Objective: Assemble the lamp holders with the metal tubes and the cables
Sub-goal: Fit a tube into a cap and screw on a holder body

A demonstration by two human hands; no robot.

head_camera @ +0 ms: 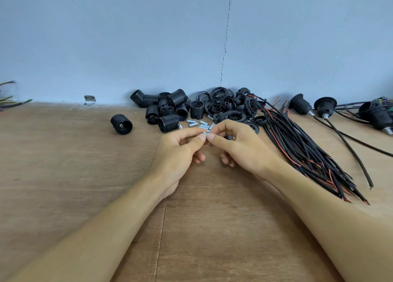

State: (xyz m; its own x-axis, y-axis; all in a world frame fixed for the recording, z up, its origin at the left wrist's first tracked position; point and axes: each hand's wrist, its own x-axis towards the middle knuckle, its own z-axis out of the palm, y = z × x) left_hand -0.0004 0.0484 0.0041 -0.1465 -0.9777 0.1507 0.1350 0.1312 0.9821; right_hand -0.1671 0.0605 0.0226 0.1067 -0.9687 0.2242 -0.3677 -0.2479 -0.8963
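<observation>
In the head view, both forearms reach forward over the brown bench point(63, 175), and the hands meet near its middle. The left hand point(180, 149) and the right hand point(238, 145) each pinch one small silver tube point(204, 133) between thumb and forefinger, tips almost touching, with the other fingers curled under. The tube is held just above the bench.

Just behind the hands lie loose tubes point(200, 124), scattered on the bench. Behind those, against the blue wall point(148, 36), a heap of black threaded holders point(168, 109) sits, with a heap of black caps point(229, 105) and rings touching it on the right. A lone holder point(121, 124) lies on its side to the left, apart from the heap.

To the right of the hands, a fanned bundle of black and red cables point(297, 145) runs from the caps toward the near edge. Further right lie wired holders point(302, 105). A metal bracket point(90, 98) sits where bench meets wall, and wires point(8, 100) poke in at the far left.
</observation>
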